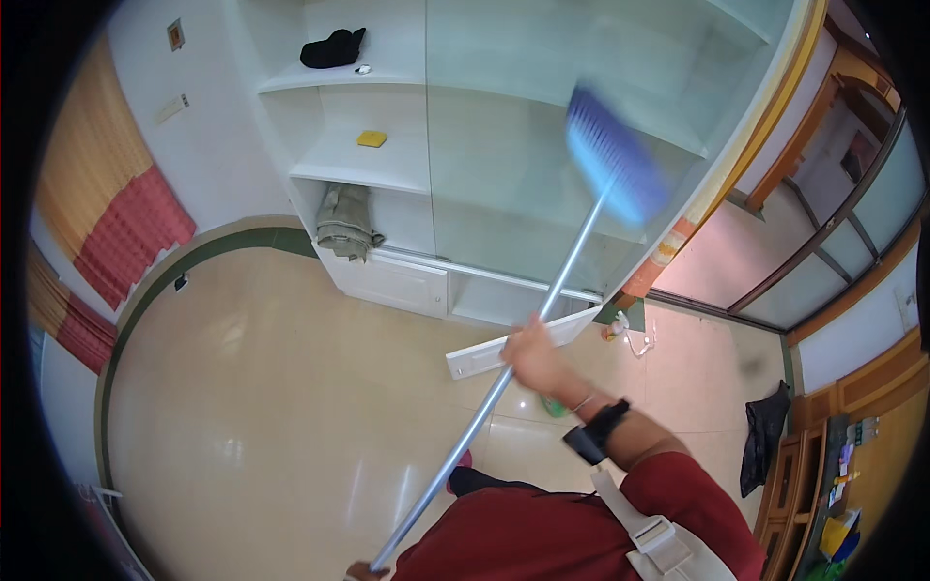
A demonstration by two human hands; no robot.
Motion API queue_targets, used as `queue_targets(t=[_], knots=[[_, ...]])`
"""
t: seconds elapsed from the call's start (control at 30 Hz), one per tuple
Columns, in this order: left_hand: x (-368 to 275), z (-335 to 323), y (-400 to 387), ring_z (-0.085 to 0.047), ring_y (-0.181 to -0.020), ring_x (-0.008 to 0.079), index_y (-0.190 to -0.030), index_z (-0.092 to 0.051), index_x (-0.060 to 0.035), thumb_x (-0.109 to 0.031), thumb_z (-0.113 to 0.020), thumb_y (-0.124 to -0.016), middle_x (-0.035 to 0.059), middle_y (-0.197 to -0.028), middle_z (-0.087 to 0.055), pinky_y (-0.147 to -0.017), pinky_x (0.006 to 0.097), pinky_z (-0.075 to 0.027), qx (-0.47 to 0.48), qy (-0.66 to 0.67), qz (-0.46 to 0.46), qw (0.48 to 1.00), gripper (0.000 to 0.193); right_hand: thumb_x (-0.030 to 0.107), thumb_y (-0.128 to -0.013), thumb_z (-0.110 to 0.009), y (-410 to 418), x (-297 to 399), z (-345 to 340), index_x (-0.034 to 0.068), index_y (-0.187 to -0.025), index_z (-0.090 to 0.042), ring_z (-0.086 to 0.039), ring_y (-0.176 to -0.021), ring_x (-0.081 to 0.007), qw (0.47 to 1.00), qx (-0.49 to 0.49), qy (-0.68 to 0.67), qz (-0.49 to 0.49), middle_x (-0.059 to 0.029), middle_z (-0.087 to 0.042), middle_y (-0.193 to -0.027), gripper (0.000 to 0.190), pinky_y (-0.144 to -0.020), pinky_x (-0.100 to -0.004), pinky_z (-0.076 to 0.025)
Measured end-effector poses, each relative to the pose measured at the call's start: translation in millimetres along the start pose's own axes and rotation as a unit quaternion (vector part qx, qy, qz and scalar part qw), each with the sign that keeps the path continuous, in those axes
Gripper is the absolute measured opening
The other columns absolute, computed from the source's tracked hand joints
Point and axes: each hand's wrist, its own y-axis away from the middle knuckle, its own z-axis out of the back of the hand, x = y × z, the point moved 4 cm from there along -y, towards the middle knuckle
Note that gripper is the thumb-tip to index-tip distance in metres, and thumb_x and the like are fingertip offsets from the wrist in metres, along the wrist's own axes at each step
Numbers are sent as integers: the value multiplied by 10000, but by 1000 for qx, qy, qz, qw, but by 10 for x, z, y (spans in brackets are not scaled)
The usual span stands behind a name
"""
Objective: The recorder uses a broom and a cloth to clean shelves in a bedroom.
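A broom with a silver handle [476, 421] and a blue-purple bristle head [614, 156] slants up across the view. My right hand [534, 356] grips the handle around its middle. At the bottom edge, my left hand [365, 571] holds the handle's lower end and is partly cut off. The bristles are raised in front of the sliding glass pane [501, 189] of a white cabinet; whether they touch the glass I cannot tell. Motion blurs the broom head.
Below the glass, a white cabinet door [472, 361] stands ajar. A spray bottle [615, 327] is on the tiled floor. Shelves hold a black cap [333, 49], a yellow sponge [371, 139] and folded cloth [343, 221]. A black plastic bag [764, 439] lies at right, near a wooden cabinet [788, 483].
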Motion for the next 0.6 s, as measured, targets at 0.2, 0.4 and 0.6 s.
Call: queue_targets(t=[0.2,0.4,0.6], knots=[[1253,-1323,1378,-608,-752,275,-969,-603,-2,-391,-631,-748,173,-812,-627,-639,368,-479,48,-26,181,982,448,206,-658,-578,1227,1095,-1405,150,-679,-602,-601,-752,-265,921,340,-73,176,-49,-606,-689,64,-754,-483,-409],[-93,-1773,1359,-586,-707,262,-943,-624,24,-344,-634,-764,155,-783,-640,-642,346,-470,-78,170,57,981,409,144,-634,-577,468,815,429,139,-624,-580,-544,-656,-231,959,-55,-25,276,-50,-548,-615,12,-742,-412,-371],[-971,-2896,1565,-541,-617,245,-838,-638,-13,-232,-611,-773,120,-694,-615,-579,362,-443,-80,284,99,950,230,154,-648,-577,905,73,-1240,145,-614,-627,-557,-662,-233,959,110,55,257,-57,-594,-642,61,-752,-407,-374]])
